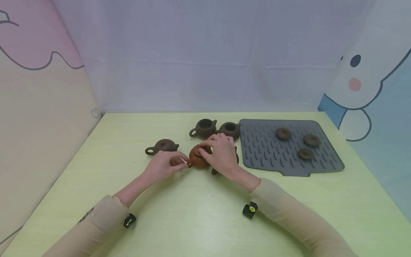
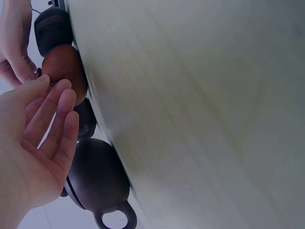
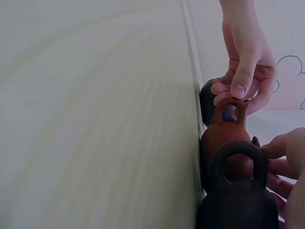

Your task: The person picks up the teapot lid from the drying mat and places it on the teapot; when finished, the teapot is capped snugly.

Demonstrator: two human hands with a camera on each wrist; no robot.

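Note:
A reddish-brown teapot (image 1: 196, 161) stands on the table between my hands. My left hand (image 1: 165, 165) pinches its handle (image 3: 232, 106) between thumb and fingertips. With bent fingers my right hand (image 1: 221, 153) holds the small reddish lid (image 3: 256, 141) at the teapot's top; the lid sits tilted, and a dark gap shows beneath it in the head view. Just behind my left hand is a dark teapot (image 1: 165, 145) with its lid on. Another dark teapot (image 3: 238, 205) stands to the right, mostly hidden under my right hand in the head view.
Two lidless dark teapots, one (image 1: 205, 129) left of the other (image 1: 230, 130), stand behind my hands. On the right a grey ridged mat (image 1: 263, 160) bears three brown lids, the nearest of them (image 1: 305, 154) toward its front. White cloth (image 1: 205, 85) hangs along the table's back edge.

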